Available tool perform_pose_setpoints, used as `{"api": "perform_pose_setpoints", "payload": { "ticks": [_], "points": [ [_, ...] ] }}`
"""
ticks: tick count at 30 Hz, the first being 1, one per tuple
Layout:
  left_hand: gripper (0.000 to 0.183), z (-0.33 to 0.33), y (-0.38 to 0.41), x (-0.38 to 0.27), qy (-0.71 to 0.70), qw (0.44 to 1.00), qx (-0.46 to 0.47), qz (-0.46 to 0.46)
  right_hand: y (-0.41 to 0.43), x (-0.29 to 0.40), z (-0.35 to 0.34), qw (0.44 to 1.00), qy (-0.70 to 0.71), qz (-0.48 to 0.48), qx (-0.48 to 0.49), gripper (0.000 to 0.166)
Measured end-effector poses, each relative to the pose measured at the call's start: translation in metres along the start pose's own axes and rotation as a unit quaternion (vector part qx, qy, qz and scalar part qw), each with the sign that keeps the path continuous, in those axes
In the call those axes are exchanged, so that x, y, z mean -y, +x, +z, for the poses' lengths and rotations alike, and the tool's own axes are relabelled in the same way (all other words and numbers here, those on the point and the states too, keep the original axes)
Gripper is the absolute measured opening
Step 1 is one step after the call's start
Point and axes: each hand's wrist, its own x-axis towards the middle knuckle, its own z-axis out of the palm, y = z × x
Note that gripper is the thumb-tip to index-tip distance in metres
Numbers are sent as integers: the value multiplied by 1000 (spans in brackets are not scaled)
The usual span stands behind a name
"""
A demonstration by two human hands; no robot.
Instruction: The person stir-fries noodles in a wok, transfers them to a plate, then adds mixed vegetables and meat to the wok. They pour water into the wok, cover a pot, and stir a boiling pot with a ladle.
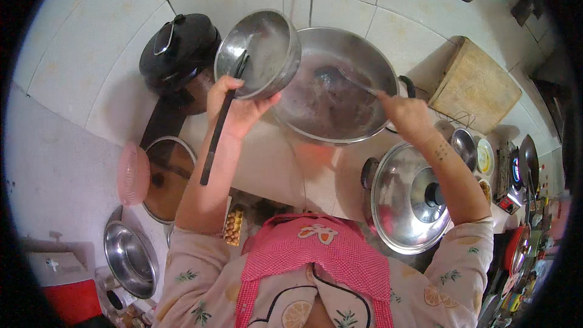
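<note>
My left hand (241, 107) grips a stainless steel bowl (284, 70) by its near rim, together with dark chopsticks (216, 141) that slant across the palm, their upper ends inside the bowl. Tilted towards me, the bowl hangs beside the left rim of a wide metal pot (319, 134); pale wet residue seems to coat its inside. My right hand (405, 111) holds the handle of a ladle (357, 83), whose head dips into murky brownish liquid (296, 93) in the pot. Steam blurs what lies below the surface.
Left stands a black lidded cooker (177, 54); nearer are a glass lid (171, 191), a pink basket (133, 175) and a steel basin (130, 255). A domed steel lid (396, 209) lies beneath my right forearm. A wooden chopping board (476, 84) leans against the tiles, near a lit gas burner (515, 168).
</note>
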Motion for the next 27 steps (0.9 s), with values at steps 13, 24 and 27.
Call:
{"api": "perform_pose_setpoints", "payload": {
  "ticks": [13,24,27],
  "points": [
    [52,-27,-51,-17,-44,995,-82,32,8,-8,17,644,645,392,126,30],
    [59,-11,-44,-3,82,995,-26,40,-17,10,-52,883,412,216,-62,27],
    [61,-11,-37,1,73,997,-22,28,-26,11,-89,961,237,101,-98,28]
  ]
}}
